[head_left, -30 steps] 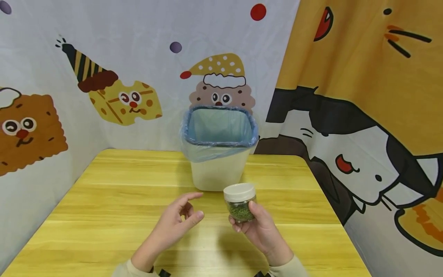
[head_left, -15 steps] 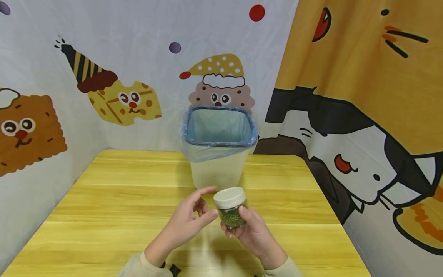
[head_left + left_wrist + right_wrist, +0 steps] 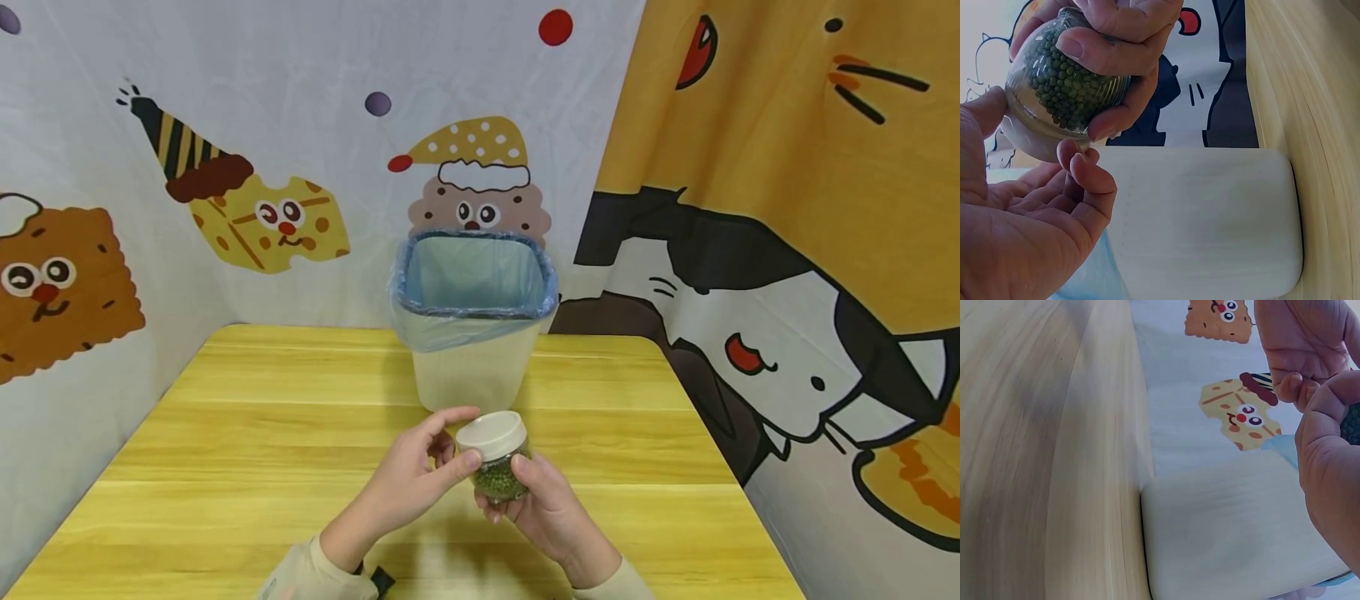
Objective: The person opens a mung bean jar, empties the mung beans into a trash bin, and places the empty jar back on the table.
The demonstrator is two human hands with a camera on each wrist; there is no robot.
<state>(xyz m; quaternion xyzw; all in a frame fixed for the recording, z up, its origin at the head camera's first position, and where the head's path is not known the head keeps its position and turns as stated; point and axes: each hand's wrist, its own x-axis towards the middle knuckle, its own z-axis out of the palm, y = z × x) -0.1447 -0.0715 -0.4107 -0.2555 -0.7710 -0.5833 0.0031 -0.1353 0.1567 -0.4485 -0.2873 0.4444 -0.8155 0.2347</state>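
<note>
A small clear jar (image 3: pixel 499 482) of green mung beans (image 3: pixel 1063 84), topped with a white lid (image 3: pixel 492 436), is held above the table, tilted toward the left hand. My right hand (image 3: pixel 557 515) grips the jar's body, thumb on the near side and fingers underneath. The left hand (image 3: pixel 405 479) has its thumb and index finger at opposite sides of the lid, pinching its rim; its other fingers curl below. In the left wrist view the left thumb touches the jar near the lid's edge. The right wrist view shows only a sliver of the jar behind the right hand.
A cream bin (image 3: pixel 472 371) lined with a blue plastic bag (image 3: pixel 442 333) stands on the yellow wood-grain table (image 3: pixel 285 417), just beyond the hands. Cloth printed with cartoon figures (image 3: pixel 292 100) hangs behind and to both sides of the table.
The right hand has brought the jar left and slightly nearer, tilting it. The left hand has moved right to meet it and taken hold of the lid.
</note>
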